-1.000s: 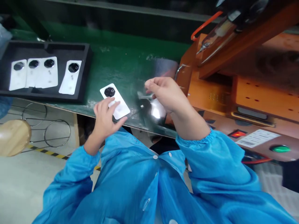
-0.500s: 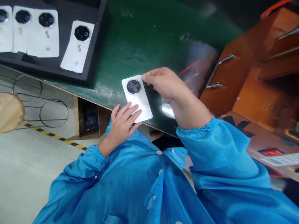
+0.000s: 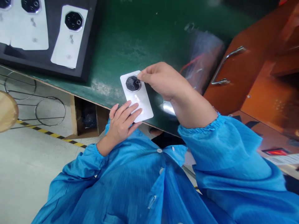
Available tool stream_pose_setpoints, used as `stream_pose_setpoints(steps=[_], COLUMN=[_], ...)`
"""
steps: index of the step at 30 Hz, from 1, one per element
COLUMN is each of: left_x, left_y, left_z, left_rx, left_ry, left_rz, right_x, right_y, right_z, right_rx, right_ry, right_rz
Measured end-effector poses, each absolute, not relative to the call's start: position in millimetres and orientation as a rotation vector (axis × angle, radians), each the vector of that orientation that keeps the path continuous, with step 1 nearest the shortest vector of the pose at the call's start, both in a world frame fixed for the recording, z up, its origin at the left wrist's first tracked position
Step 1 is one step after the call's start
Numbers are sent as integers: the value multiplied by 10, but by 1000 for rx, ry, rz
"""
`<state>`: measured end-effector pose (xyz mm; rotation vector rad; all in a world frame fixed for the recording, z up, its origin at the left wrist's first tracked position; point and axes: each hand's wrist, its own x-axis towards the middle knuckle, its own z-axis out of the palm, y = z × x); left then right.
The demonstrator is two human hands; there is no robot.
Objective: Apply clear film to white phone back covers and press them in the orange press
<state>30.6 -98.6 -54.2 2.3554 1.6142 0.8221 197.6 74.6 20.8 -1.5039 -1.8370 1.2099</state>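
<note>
A white phone back cover (image 3: 144,99) with a dark octagonal camera window lies slanted on the green tabletop, close to its front edge. My left hand (image 3: 121,122) rests flat over the cover's lower left part, fingers spread, hiding that corner. Thumb and forefinger of my right hand (image 3: 164,80) are pinched together at the upper right of the camera window, touching or just above it. Whatever sits between those fingertips, if anything, is hidden or too small to see.
At upper left, a black tray (image 3: 86,59) holds several similar white covers (image 3: 72,40). Clear plastic wrapping (image 3: 203,56) lies right of my right hand, beside an orange cabinet (image 3: 252,59) with a metal handle. A wooden-topped stool (image 3: 8,112) stands below left.
My right fingertips have moved from the cover's upper right corner inward to the camera window's edge. My left hand stays on the cover. The view has shifted slightly.
</note>
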Motion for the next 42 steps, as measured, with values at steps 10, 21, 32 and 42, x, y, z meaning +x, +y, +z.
stream_pose_setpoints(steps=[10, 21, 32, 42], left_x=[298, 313, 328, 327], left_y=[-984, -937, -933, -922], left_z=[-558, -500, -518, -491], left_rx=[2258, 2473, 2446, 2473], left_ry=[1584, 1563, 1563, 1560], left_rz=[794, 999, 1044, 1040], right_x=[1919, 1922, 1948, 1913], right_y=[753, 753, 763, 750], right_z=[295, 262, 179, 212], right_rx=[-1535, -1585, -1598, -1649], right_ry=[-1996, -2003, -2037, -2081], right_rz=[1149, 1106, 1015, 958])
